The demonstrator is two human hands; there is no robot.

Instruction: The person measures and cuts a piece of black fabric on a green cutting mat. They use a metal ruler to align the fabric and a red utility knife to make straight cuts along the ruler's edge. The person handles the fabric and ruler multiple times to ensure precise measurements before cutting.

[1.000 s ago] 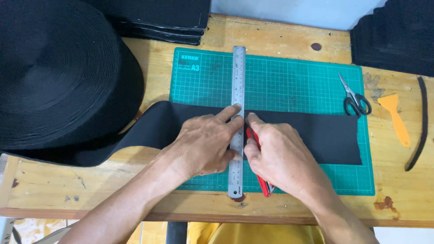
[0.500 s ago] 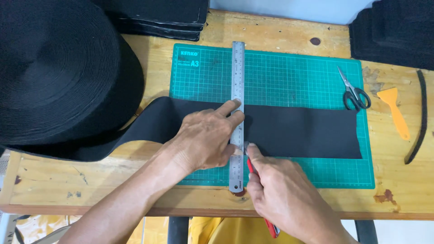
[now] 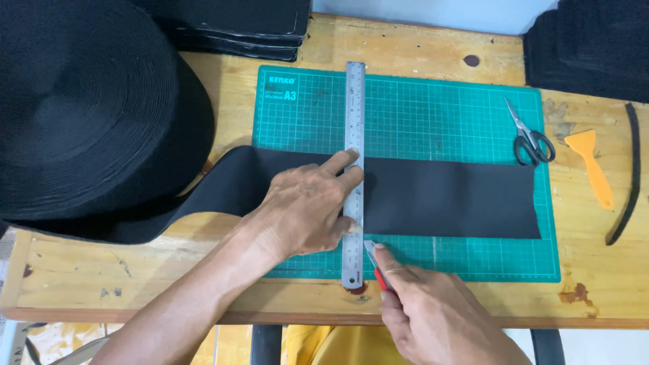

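Head view. Left hand (image 3: 307, 206) lies palm down, fingers spread, on the black strip (image 3: 446, 196) and against the steel ruler (image 3: 353, 169). Index and middle fingertips press the ruler's left edge; thumb tip touches it lower down. The forearm comes in from the lower left, wrist straight.

Right hand (image 3: 436, 314) enters from the bottom edge, fingers curled shut around a red utility knife (image 3: 376, 263). Index finger runs along the top of the handle. The blade tip sits just right of the ruler, at or just below the near edge of the strip; I cannot tell whether it touches the green cutting mat (image 3: 419, 108).

The ruler lies straight across the strip, its far end at the mat's top edge, its near end over the mat's lower edge on the wooden counter (image 3: 405, 47). The strip runs left to right across the mat; its right end stops near the mat's right border, and its left end curves off the mat toward the large black roll (image 3: 81, 115) at the counter's left.

Right of the strip: scissors (image 3: 531, 138) on the mat's upper right corner, an orange scraper (image 3: 591, 165) just beside them on the counter, and a thin black offcut (image 3: 629, 182) near the right edge. Black stacks (image 3: 243, 23) sit at the top of the counter.
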